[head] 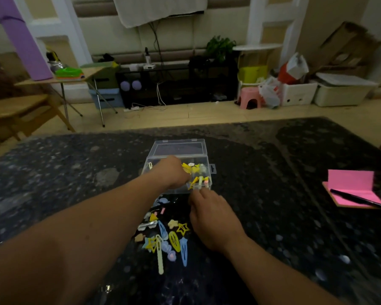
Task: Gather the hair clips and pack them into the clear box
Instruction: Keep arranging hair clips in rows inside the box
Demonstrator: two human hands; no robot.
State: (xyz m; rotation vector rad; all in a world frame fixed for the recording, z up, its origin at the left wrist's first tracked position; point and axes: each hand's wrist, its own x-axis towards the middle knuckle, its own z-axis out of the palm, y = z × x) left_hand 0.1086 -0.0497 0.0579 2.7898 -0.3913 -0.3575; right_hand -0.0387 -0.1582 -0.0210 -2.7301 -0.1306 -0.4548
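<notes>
head-worn view, facing forward and down, close above dark table point(273, 172)

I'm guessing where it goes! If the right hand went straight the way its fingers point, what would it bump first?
Probably the near wall of the clear plastic box, right in front of the right hand, with yellow hair clips just behind it. Depth is hard to judge.
</notes>
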